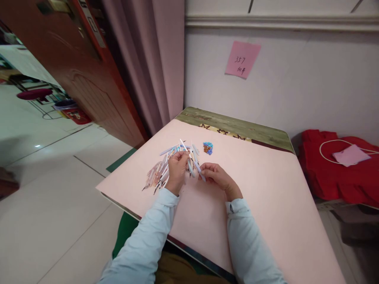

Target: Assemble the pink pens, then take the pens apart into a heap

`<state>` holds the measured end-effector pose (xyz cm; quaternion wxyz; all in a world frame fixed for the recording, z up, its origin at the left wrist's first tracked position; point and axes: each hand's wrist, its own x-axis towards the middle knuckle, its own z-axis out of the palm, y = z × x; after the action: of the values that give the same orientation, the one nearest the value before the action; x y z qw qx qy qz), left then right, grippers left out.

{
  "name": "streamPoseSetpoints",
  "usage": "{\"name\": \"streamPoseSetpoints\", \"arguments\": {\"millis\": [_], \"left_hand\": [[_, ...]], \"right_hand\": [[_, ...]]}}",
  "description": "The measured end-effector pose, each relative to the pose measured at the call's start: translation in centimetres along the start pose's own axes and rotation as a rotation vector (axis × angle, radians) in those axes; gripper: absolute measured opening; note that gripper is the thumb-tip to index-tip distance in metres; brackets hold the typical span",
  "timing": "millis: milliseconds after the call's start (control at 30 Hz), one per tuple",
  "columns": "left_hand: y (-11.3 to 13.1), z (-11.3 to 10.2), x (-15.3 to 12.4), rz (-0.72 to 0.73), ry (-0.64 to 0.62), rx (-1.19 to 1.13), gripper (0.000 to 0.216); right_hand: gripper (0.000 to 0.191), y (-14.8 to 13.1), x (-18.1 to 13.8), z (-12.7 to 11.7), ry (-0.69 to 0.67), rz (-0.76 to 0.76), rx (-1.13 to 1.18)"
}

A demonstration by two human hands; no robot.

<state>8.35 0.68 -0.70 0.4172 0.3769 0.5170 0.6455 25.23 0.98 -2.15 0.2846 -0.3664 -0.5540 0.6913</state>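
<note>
My left hand (178, 167) is closed in a pinch around a slim white pen-like stick (184, 145), whose upper end points up and to the left. Just to its right, my right hand (215, 174) pinches the lower end of a pale lavender, pen-like piece (202, 176). Around and behind the left hand spreads a pile of slim pen-like sticks (156, 173) in white, grey, beige and blue, several with dark pointed tips. Beyond the right hand lies a small cluster of blue and brown bits (208, 148), too small to name.
A pale pink sheet (266, 205) covers the table, with a green wood-grain strip (237, 122) at the back. Right of the table lies red cloth (331, 177). A brown door (97, 79) and a mauve curtain (160, 51) stand left. A pink note (242, 59) hangs on the wall.
</note>
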Motion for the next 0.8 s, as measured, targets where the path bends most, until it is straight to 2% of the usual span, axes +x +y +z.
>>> {"name": "streamPoseSetpoints", "arguments": {"millis": [433,633,800], "left_hand": [[0.03,0.16,-0.24,0.001,0.004,0.015,0.018],[-0.52,0.42,-0.45,-0.001,-0.031,0.05,0.021],[-0.87,0.47,-0.6,0.07,-0.096,0.124,0.02]], "right_hand": [[0.025,0.07,-0.05,0.23,0.012,0.013,-0.016],[0.028,0.33,0.37,0.11,0.041,-0.069,0.031],[0.032,0.68,0.71,-0.05,0.095,-0.12,0.061]]}}
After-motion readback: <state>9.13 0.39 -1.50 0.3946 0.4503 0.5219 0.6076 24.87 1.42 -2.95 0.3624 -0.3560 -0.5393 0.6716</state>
